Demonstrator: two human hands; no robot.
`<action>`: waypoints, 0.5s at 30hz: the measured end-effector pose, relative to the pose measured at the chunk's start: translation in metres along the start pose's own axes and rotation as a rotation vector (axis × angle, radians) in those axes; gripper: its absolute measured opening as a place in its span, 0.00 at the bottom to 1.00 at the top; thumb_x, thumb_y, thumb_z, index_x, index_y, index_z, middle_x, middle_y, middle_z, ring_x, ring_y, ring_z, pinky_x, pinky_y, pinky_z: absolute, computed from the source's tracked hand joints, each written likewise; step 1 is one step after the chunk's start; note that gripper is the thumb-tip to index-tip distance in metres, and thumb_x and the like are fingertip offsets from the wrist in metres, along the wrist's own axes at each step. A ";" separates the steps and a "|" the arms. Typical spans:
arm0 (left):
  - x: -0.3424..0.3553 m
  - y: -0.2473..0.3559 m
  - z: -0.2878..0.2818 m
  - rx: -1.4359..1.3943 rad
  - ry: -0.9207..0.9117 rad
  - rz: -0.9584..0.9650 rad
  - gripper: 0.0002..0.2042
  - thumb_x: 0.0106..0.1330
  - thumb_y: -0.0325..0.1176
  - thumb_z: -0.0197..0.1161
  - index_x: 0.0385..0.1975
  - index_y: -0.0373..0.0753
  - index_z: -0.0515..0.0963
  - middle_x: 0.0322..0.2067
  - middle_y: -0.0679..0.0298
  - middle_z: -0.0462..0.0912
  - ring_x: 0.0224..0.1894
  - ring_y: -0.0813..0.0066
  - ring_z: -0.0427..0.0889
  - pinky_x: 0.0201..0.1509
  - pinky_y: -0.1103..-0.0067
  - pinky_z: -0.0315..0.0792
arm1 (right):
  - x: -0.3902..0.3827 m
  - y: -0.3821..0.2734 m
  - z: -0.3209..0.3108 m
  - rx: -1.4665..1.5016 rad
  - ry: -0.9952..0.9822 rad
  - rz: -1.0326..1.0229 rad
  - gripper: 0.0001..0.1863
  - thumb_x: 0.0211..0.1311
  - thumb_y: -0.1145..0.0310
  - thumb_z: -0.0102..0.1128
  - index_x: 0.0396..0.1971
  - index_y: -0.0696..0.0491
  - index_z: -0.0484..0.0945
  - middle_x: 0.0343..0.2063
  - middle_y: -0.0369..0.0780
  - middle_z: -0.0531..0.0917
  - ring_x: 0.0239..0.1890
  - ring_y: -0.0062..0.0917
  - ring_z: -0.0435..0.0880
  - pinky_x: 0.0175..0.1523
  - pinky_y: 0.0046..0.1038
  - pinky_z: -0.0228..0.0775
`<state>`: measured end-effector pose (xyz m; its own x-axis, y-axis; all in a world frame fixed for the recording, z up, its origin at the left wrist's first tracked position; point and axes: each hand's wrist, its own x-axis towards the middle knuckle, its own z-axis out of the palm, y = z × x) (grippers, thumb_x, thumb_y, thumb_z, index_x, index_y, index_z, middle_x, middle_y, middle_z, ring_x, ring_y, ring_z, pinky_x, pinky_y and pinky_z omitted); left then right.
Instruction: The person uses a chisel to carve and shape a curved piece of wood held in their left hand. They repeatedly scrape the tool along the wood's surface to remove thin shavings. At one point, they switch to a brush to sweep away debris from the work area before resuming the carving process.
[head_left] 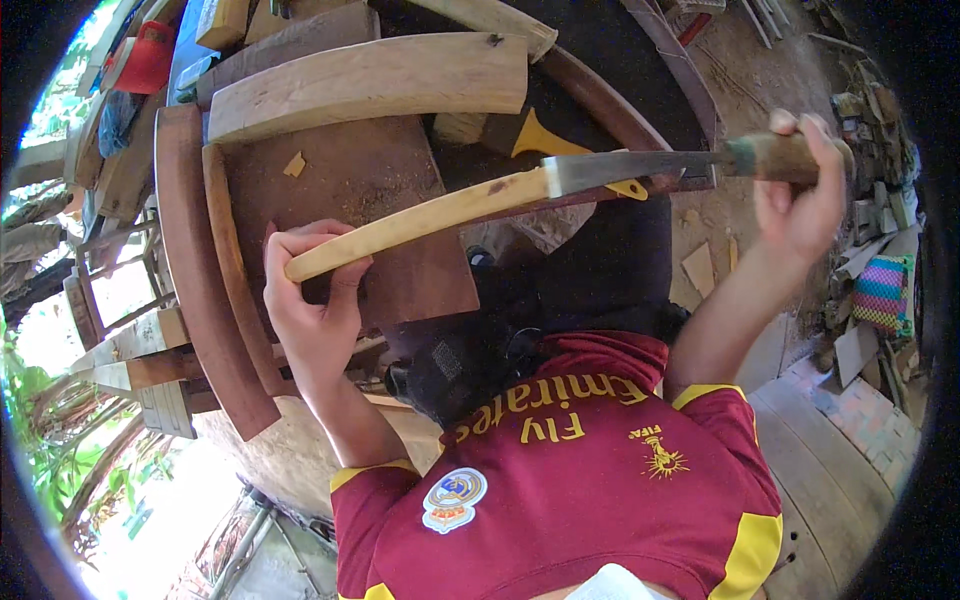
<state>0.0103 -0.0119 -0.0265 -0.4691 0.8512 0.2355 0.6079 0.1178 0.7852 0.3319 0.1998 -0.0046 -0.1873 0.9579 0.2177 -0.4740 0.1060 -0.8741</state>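
My left hand (pixel 310 300) grips the lower left end of a long, pale, slightly curved wooden strip (pixel 420 218) held across my body. My right hand (pixel 805 205) is closed on the wooden handle (pixel 775 158) of a tool with a long dark metal blade (pixel 640 170). The blade meets the strip's upper right end, where the edge is bright. Whether it is cutting in, I cannot tell. Just beyond, a yellow-handled brush (pixel 535 128) lies partly hidden behind the blade. A brown board (pixel 350 160) with wood crumbs is under the strip.
Curved timber pieces (pixel 370 85) frame the board, including dark red-brown ones (pixel 205 270) at left. A red container (pixel 145 55) is at upper left. At right, offcuts and a colourful woven item (pixel 880 295) lie beside the floor. Bright foliage (pixel 40 440) shows at lower left.
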 end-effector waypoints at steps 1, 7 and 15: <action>0.000 -0.001 0.000 0.022 0.000 0.025 0.11 0.55 0.25 0.68 0.30 0.36 0.70 0.31 0.59 0.82 0.35 0.73 0.79 0.57 0.74 0.64 | 0.000 0.005 0.008 0.017 -0.026 0.032 0.05 0.58 0.70 0.56 0.29 0.56 0.77 0.29 0.42 0.80 0.12 0.16 0.67 0.14 0.15 0.52; 0.000 -0.005 -0.001 -0.024 -0.002 0.019 0.11 0.54 0.25 0.67 0.30 0.37 0.69 0.32 0.59 0.82 0.35 0.72 0.80 0.66 0.66 0.51 | 0.005 0.000 0.014 -0.061 0.022 -0.056 0.06 0.57 0.69 0.57 0.30 0.57 0.77 0.30 0.45 0.80 0.12 0.17 0.69 0.14 0.14 0.54; 0.000 -0.005 0.001 -0.013 0.010 0.024 0.11 0.54 0.24 0.67 0.30 0.37 0.69 0.31 0.59 0.82 0.35 0.72 0.79 0.64 0.68 0.54 | -0.002 0.023 0.034 -0.278 -0.102 -0.114 0.07 0.58 0.68 0.57 0.31 0.56 0.77 0.34 0.45 0.80 0.29 0.21 0.79 0.27 0.20 0.70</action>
<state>0.0076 -0.0120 -0.0312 -0.4606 0.8486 0.2601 0.6109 0.0905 0.7865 0.2922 0.1915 -0.0101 -0.2382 0.9054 0.3515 -0.2463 0.2937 -0.9236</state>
